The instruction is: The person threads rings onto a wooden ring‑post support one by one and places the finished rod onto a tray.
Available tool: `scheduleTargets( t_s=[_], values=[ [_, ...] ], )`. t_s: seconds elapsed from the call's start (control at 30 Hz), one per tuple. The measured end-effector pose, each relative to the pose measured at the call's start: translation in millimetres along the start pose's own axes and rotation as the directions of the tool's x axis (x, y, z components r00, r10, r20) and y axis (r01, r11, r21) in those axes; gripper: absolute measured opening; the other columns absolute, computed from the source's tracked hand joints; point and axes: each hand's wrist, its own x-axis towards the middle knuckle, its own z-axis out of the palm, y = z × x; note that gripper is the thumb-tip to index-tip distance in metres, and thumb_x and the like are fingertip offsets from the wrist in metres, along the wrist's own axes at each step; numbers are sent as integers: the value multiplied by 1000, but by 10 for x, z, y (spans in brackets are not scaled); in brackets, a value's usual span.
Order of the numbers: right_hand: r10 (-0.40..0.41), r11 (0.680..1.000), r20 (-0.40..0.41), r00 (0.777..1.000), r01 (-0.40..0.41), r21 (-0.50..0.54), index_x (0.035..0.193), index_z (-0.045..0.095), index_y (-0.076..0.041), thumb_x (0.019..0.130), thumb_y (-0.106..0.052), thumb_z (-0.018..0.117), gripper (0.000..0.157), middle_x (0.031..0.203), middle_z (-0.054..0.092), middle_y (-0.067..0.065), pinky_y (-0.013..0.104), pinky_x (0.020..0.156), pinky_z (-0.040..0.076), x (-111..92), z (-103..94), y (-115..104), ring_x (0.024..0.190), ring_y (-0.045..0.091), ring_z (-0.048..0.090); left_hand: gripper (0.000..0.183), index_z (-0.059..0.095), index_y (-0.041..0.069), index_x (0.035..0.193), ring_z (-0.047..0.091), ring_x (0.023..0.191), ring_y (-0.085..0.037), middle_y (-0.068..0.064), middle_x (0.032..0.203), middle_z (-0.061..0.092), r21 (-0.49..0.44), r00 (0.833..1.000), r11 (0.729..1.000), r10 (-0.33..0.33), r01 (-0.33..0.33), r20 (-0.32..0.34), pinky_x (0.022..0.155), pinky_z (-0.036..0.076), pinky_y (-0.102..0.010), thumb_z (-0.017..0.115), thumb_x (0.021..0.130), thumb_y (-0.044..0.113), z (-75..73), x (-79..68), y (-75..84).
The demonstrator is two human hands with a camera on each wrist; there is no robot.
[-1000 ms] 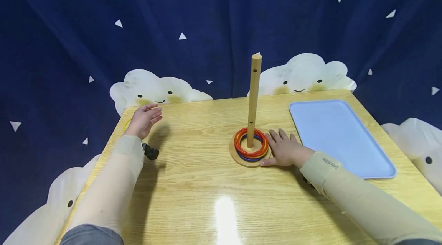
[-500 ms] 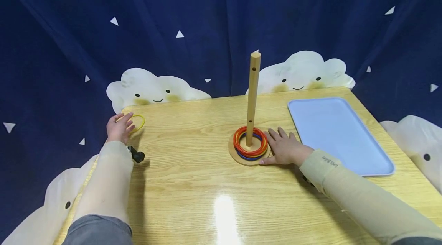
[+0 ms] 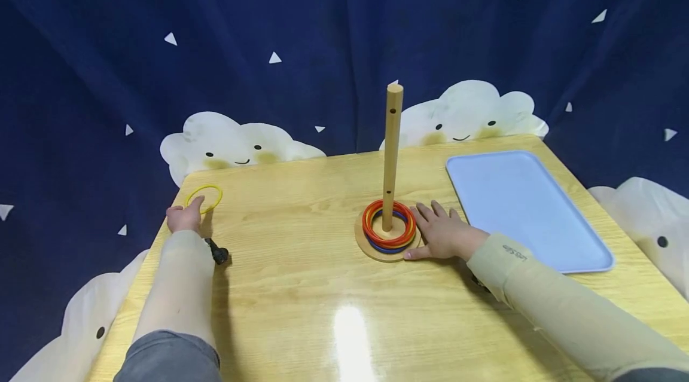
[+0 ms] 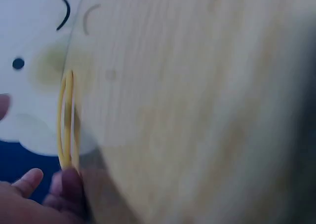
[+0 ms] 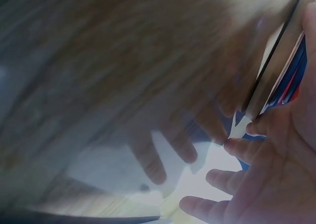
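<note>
A thin yellow ring (image 3: 219,191) lies at the table's back left corner. My left hand (image 3: 184,217) is at its near edge, the thumb overlapping the ring. In the left wrist view a fingertip (image 4: 70,182) meets the near end of the ring (image 4: 67,115), while another finger stands apart. My right hand (image 3: 442,232) rests with fingers spread against the round wooden base (image 3: 362,244). From this base rises an upright wooden post (image 3: 392,143), with a stack of red, yellow and blue rings (image 3: 369,234) around its foot.
A light blue tray (image 3: 517,208) lies at the right of the wooden table (image 3: 285,298). A dark blue curtain (image 3: 242,23) hangs behind, with white cloud shapes (image 3: 473,110) along the table's edges.
My left hand swung left, past the ring's right side, then came down at its near edge with the thumb over it. My right hand stayed at the base. The view shifted slightly.
</note>
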Motion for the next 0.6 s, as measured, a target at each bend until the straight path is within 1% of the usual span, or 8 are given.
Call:
scheduleTargets(
  t_s=[0.07, 0.17, 0.23, 0.3, 0.4, 0.5, 0.57, 0.6],
  values=[
    [0, 1000, 7, 1000, 0, 10, 161, 23, 4, 89, -76, 61, 115, 164, 23, 30, 79, 110, 22, -3, -10, 1, 148, 57, 16, 85, 14, 5, 164, 17, 150, -46, -29, 164, 10, 210, 997, 977, 31, -44, 65, 121, 27, -53, 51, 101, 49, 39, 2, 17],
    [-4, 1000, 11, 1000, 4, 20, 161, 22, 4, 89, -76, 61, 115, 164, 22, 30, 79, 111, 22, -11, -11, -16, 148, 58, 15, 79, 25, -10, 157, 19, 141, -58, -43, 153, 14, 478, 988, 869, 69, -129, 141, 115, 28, -63, 39, 103, 47, 78, -16, 46],
    [-5, 1000, 9, 1000, 5, 22, 161, 22, 4, 88, -76, 62, 115, 164, 22, 29, 79, 111, 21, -11, -8, -26, 148, 58, 15, 76, 35, -19, 148, 24, 136, -60, -46, 146, 20, 575, 981, 799, 98, -178, 167, 111, 30, -62, 35, 102, 42, 96, -29, 57],
    [-7, 1000, 6, 1000, 7, 13, 161, 23, 4, 88, -76, 61, 115, 164, 21, 29, 78, 111, 22, -4, -5, -26, 148, 57, 15, 71, 43, -24, 137, 31, 131, -59, -45, 141, 28, 614, 978, 762, 133, -206, 164, 109, 34, -60, 37, 101, 36, 109, -47, 61],
    [-8, 1000, -3, 1000, 8, 1, 161, 23, 4, 88, -76, 62, 115, 164, 22, 29, 78, 111, 22, 9, 0, -9, 148, 57, 16, 57, 54, -24, 124, 44, 121, -53, -41, 132, 44, 595, 970, 765, 192, -245, 151, 107, 41, -57, 47, 97, 26, 107, -70, 49],
    [-12, 1000, -11, 1000, 12, -3, 160, 24, 5, 88, -76, 62, 115, 163, 23, 30, 79, 110, 23, 12, -4, 5, 147, 58, 16, 37, 61, -16, 107, 53, 105, -45, -32, 111, 59, 577, 952, 758, 254, -304, 168, 94, 50, -53, 58, 90, 16, 85, -71, 36],
    [-13, 1000, -11, 1000, 13, -1, 160, 25, 5, 88, -75, 63, 115, 163, 23, 30, 79, 110, 23, 8, -9, 7, 147, 58, 17, 22, 61, -9, 93, 55, 92, -40, -25, 94, 62, 585, 937, 732, 283, -350, 206, 81, 52, -49, 62, 86, 11, 69, -52, 32],
    [-13, 1000, -11, 1000, 13, 0, 160, 25, 5, 87, -75, 63, 115, 163, 23, 30, 79, 110, 23, 7, -10, 8, 147, 58, 16, 17, 60, -8, 88, 56, 87, -39, -22, 87, 61, 599, 927, 708, 296, -375, 230, 75, 52, -47, 62, 85, 9, 62, -42, 34]
  ],
)
